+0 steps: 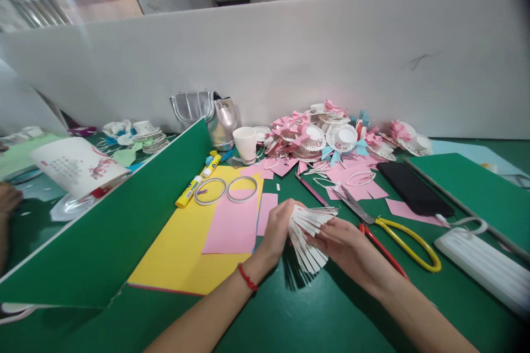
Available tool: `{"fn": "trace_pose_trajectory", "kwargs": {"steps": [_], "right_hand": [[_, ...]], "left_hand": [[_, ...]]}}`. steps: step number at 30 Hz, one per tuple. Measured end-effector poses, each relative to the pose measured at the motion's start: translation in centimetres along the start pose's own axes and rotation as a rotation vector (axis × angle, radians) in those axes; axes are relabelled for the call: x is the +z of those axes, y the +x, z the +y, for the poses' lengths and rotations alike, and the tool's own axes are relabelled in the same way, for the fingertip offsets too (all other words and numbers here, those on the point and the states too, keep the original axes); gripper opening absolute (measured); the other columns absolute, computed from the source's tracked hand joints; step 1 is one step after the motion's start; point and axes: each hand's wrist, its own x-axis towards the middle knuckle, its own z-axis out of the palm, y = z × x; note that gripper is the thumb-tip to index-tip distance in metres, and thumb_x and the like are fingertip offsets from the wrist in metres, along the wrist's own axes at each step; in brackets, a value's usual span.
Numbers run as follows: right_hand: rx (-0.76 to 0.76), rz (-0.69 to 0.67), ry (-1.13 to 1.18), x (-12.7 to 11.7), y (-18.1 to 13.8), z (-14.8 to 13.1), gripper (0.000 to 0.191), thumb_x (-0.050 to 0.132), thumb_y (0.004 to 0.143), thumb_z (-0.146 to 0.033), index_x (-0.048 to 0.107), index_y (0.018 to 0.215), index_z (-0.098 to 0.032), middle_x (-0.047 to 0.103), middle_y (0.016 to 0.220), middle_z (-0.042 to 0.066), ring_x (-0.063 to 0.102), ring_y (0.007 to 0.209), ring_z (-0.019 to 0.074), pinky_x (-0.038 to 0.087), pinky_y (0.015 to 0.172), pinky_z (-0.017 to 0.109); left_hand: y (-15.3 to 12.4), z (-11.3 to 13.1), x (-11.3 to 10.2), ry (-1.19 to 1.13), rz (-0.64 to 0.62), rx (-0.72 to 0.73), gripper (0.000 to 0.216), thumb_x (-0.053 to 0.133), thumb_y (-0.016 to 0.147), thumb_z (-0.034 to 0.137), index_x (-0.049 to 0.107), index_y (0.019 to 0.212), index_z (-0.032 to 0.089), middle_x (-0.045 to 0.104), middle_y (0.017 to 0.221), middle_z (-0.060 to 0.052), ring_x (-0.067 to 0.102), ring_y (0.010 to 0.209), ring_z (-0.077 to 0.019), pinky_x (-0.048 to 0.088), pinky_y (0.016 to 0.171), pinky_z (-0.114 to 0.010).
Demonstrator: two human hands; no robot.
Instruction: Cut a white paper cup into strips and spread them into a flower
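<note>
Between my hands is a white paper cup whose wall is cut into many narrow strips that fan outward. My left hand is wrapped round the cup's left side, with a red bracelet on that wrist. On the other side, my right hand closes its fingers on some of the strips. To the right of my right hand lie scissors with one yellow and one red handle, blades pointing away. A slim purple-grey tool rests just beyond the cup.
Tape rolls and glue sticks lie on yellow paper at the left. A green divider stands beyond. Pink-decorated paper-cup crafts are heaped behind, near an uncut cup. A black phone and white power strip lie right.
</note>
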Motion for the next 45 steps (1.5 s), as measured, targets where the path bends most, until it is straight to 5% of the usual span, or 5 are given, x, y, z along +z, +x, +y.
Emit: {"fn": "trace_pose_trajectory", "kwargs": {"steps": [12,17,24,38,45], "right_hand": [[-0.031,0.089,-0.022,-0.6,0.1,0.0,0.017,0.077,0.069,-0.028,0.076,0.083,-0.017,0.076,0.088,0.007,0.069,0.085,0.0194,0.052,0.081,0.029],[-0.184,0.199,-0.142,-0.8,-0.3,-0.4,0.018,0.083,0.063,-0.025,0.076,0.080,-0.020,0.073,0.072,0.000,0.064,0.065,0.0123,0.050,0.067,0.020],[-0.128,0.242,-0.140,-0.5,0.3,0.3,0.026,0.085,0.055,-0.032,0.076,0.075,-0.017,0.074,0.071,0.005,0.066,0.063,0.0180,0.053,0.064,0.030],[-0.123,0.234,-0.185,-0.7,0.3,0.1,0.025,0.080,0.060,-0.033,0.075,0.077,-0.016,0.075,0.077,0.009,0.069,0.070,0.0202,0.055,0.070,0.032],[-0.215,0.191,-0.392,-0.4,-0.2,-0.3,0.026,0.074,0.069,-0.038,0.074,0.082,-0.016,0.074,0.074,0.009,0.068,0.068,0.0218,0.055,0.067,0.035]], "left_hand": [[0.1,-0.4,0.3,-0.281,-0.009,-0.144,0.038,0.061,0.071,0.051,0.060,0.068,0.013,0.059,0.060,-0.003,0.053,0.055,-0.0150,0.041,0.056,-0.027],[0.2,0.0,0.0,-0.271,-0.008,-0.058,0.028,0.068,0.071,0.035,0.067,0.090,0.014,0.065,0.081,-0.004,0.055,0.073,-0.0149,0.041,0.065,-0.024],[-0.1,0.2,0.3,-0.427,-0.056,-0.119,0.027,0.060,0.073,0.023,0.066,0.098,0.015,0.068,0.087,-0.006,0.058,0.084,-0.0189,0.042,0.074,-0.027],[-0.2,0.6,0.6,-0.573,-0.044,-0.299,0.027,0.053,0.078,0.025,0.063,0.100,0.013,0.068,0.079,-0.008,0.061,0.065,-0.0182,0.043,0.058,-0.027],[0.1,0.9,-0.2,-0.550,-0.047,-0.121,0.033,0.050,0.070,0.011,0.060,0.102,0.015,0.065,0.079,-0.005,0.059,0.074,-0.0181,0.042,0.073,-0.029]]}}
